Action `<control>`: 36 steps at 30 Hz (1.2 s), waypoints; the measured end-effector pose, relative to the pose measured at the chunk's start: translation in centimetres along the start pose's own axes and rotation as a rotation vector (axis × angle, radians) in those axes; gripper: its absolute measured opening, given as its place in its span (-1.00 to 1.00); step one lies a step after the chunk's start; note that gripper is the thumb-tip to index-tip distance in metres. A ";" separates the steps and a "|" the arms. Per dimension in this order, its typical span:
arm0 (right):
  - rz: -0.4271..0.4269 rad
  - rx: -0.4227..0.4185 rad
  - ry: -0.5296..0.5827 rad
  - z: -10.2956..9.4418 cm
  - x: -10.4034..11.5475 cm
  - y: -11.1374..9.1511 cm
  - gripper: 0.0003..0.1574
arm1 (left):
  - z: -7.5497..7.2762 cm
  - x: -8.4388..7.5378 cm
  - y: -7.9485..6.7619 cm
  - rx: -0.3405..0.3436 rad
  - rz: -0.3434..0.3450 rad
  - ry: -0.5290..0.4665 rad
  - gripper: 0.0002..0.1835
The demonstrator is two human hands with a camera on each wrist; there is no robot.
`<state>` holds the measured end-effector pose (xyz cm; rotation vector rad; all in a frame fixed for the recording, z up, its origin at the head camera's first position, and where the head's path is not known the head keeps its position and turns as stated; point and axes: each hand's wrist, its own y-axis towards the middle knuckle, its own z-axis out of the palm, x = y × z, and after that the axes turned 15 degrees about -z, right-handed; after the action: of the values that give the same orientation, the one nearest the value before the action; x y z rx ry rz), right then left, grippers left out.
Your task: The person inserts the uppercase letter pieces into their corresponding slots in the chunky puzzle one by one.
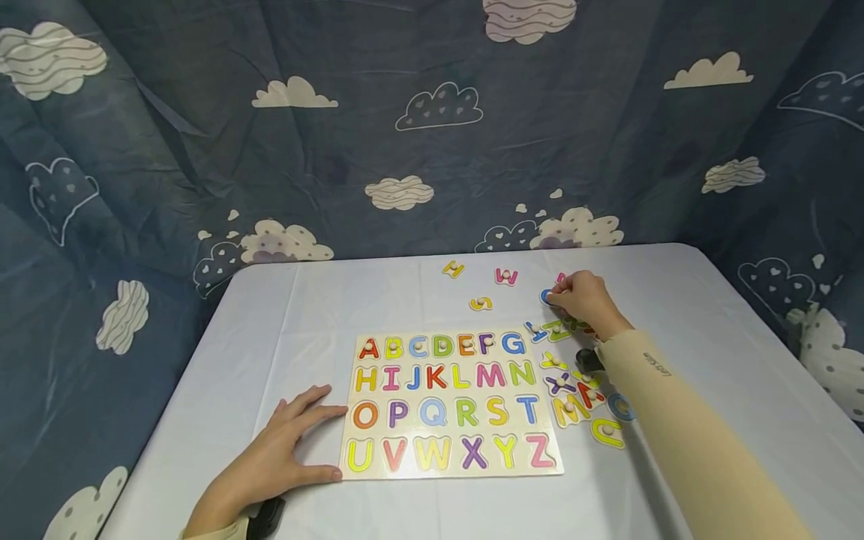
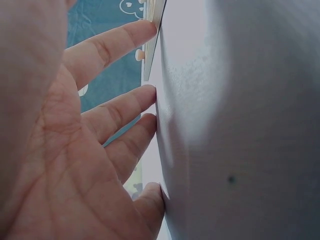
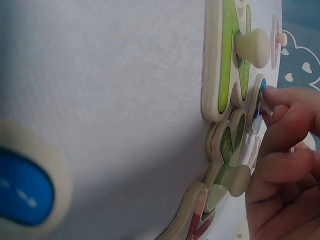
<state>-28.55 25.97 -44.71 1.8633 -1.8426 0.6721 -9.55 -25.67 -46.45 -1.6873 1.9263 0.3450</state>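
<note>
A wooden alphabet board (image 1: 452, 429) lies flat on the white table, with knobbed letters in the A to F places. My left hand (image 1: 290, 442) rests at its left side, fingers spread, thumb and a fingertip by the board's edge. In the left wrist view, one finger (image 2: 112, 50) touches the edge of the board (image 2: 154, 40). Toward the back right, my right hand (image 1: 582, 298) pinches a blue letter piece (image 1: 546, 297), whose exact letter is partly hidden by the fingers. The right wrist view shows that blue piece (image 3: 257, 105) close to the table.
Loose knobbed letters lie right of the board, among them a purple X (image 1: 560, 385), a yellow U (image 1: 608, 433) and a blue round letter (image 1: 621, 406). Behind the board are a yellow S (image 1: 481, 304), a pink letter (image 1: 505, 277) and a yellow letter (image 1: 453, 269). A cloud-patterned curtain (image 1: 405, 157) hangs behind.
</note>
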 end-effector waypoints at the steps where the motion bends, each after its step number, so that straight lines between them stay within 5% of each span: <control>1: -0.005 0.004 0.006 0.0 0.0 0.0 -0.61 | 0.0 0.0 0.0 0.002 -0.003 0.003 -0.08; 11: -0.102 0.026 0.043 0.1 0.7 -0.6 -0.61 | -0.2 0.1 0.0 -0.004 -0.013 0.014 -0.08; 23: -0.298 0.115 0.080 0.8 3.0 -3.7 -0.63 | 0.1 0.1 -0.1 0.002 -0.007 -0.008 -0.09; 36: -0.324 0.223 0.111 2.9 3.8 -5.8 -0.74 | 0.3 0.2 0.0 -0.007 0.003 -0.014 -0.10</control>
<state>-22.68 21.27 -44.49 2.1542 -1.4000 0.8701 -9.46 -25.71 -46.77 -1.6823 1.9194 0.3647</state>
